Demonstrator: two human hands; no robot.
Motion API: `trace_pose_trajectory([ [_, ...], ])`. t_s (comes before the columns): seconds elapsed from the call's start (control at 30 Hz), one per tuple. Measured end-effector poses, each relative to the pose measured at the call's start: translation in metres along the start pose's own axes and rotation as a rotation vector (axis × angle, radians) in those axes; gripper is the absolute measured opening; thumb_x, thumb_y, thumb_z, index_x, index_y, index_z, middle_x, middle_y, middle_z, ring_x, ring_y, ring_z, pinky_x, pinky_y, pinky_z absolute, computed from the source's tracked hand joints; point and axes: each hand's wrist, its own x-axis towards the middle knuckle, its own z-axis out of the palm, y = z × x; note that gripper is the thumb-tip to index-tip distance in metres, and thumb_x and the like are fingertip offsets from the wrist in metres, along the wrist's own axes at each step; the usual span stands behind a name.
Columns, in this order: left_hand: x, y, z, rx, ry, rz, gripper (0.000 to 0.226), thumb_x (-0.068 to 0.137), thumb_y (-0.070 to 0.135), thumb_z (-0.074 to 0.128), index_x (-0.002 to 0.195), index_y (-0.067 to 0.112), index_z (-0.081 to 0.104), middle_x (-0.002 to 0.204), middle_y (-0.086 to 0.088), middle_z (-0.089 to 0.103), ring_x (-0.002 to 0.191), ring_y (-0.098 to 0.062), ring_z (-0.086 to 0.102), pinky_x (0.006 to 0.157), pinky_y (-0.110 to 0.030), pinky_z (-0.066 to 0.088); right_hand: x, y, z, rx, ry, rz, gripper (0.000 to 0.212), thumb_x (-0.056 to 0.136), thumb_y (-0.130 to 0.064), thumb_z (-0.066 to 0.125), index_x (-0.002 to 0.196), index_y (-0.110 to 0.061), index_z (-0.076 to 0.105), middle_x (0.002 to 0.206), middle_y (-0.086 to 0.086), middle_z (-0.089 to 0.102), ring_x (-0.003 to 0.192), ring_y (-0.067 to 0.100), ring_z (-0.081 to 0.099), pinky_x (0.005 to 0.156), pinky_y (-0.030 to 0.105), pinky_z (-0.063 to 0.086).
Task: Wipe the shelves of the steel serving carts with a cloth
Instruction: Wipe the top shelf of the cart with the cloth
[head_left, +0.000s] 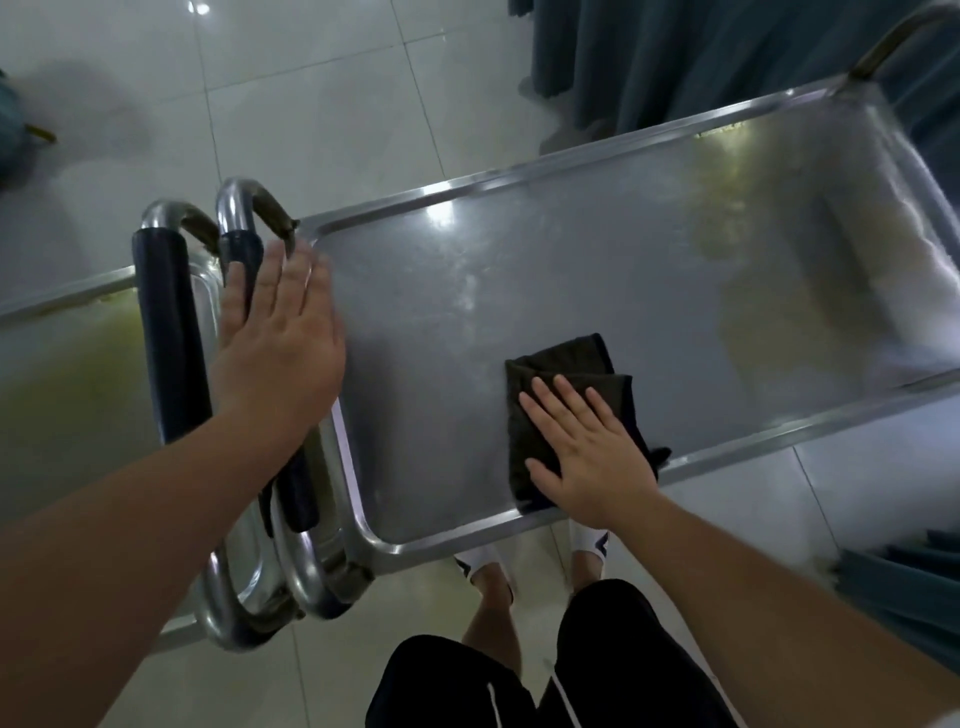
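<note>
- Right hand (587, 457) laid flat, fingers spread, pressed on a folded dark cloth (571, 395) — nothing gripped.
- Cloth is seen on the steel cart's top shelf (519, 291), near its front rim.
- Left hand (280, 338) open, blurred, placed over the padded handle (298, 488) — contact cannot be told.

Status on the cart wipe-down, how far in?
Done: cannot tell; no part of the top shelf looks clearly finished. In hand: the right hand presses the dark cloth flat near the shelf's near edge, while the left hand rests open by the handle. Left: the smudged far end, the second cart alongside, and lower shelves, hidden here.
</note>
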Motion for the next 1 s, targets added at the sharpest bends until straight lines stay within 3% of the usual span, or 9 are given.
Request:
trace_pose_trajectory([
  [0.1, -0.003, -0.004, 0.000, 0.105, -0.048, 0.212, 0.060, 0.103, 0.010, 0.052, 0.160, 0.008, 0.034, 0.166, -0.017, 0.034, 0.157, -0.034, 0.025, 0.128, -0.053, 0.014, 0.002, 0.000, 0.000, 0.012, -0.003, -0.025, 0.075, 0.103, -0.065, 0.018, 0.164, -0.034, -0.014, 0.170, -0.012, -0.024, 0.153, 0.010, -0.031, 0.128, 0.045, -0.009],
  [0.17, 0.000, 0.003, 0.000, 0.148, -0.094, 0.271, 0.065, 0.097, 0.007, 0.061, 0.158, 0.006, 0.038, 0.160, -0.020, 0.041, 0.150, -0.039, 0.037, 0.120, -0.056, 0.027, 0.002, 0.007, -0.001, 0.028, -0.003, -0.045, 0.075, 0.103, -0.065, 0.017, 0.163, -0.034, -0.015, 0.169, -0.012, -0.024, 0.153, 0.009, -0.031, 0.128, 0.045, -0.011],
  [0.4, 0.012, 0.100, 0.000, -0.017, -0.184, 0.096, 0.059, 0.097, 0.027, 0.050, 0.153, 0.009, 0.044, 0.150, -0.017, 0.051, 0.133, -0.039, 0.052, 0.105, -0.054, 0.044, -0.008, 0.069, -0.008, 0.035, 0.033, -0.087, 0.075, 0.103, -0.064, 0.019, 0.165, -0.033, -0.010, 0.171, -0.012, -0.019, 0.153, 0.008, -0.029, 0.128, 0.044, -0.010],
  [0.5, 0.011, 0.157, 0.013, -0.141, -0.202, -0.005, 0.058, 0.096, 0.024, 0.055, 0.151, 0.007, 0.047, 0.147, -0.020, 0.053, 0.129, -0.042, 0.055, 0.103, -0.056, 0.047, -0.015, 0.114, -0.013, 0.022, 0.039, -0.096, 0.075, 0.103, -0.064, 0.019, 0.165, -0.033, -0.009, 0.171, -0.011, -0.017, 0.154, 0.009, -0.028, 0.129, 0.045, -0.008],
  [0.77, 0.002, 0.285, 0.040, -0.427, -0.242, -0.318, 0.057, 0.103, 0.023, 0.049, 0.157, 0.009, 0.037, 0.158, -0.019, 0.040, 0.145, -0.041, 0.039, 0.119, -0.055, 0.035, -0.042, 0.247, -0.032, -0.019, 0.035, -0.101, 0.075, 0.103, -0.064, 0.021, 0.165, -0.034, -0.009, 0.171, -0.012, -0.018, 0.155, 0.008, -0.026, 0.129, 0.045, -0.005],
  [1.0, 0.009, 0.345, 0.065, -0.468, -0.197, -0.396, 0.059, 0.107, 0.025, 0.044, 0.162, 0.007, 0.030, 0.170, -0.019, 0.025, 0.159, -0.036, 0.018, 0.129, -0.052, 0.018, -0.064, 0.355, -0.049, -0.067, 0.060, -0.039, 0.076, 0.102, -0.064, 0.022, 0.166, -0.032, -0.003, 0.173, -0.010, -0.013, 0.157, 0.010, -0.021, 0.130, 0.045, -0.001],
])
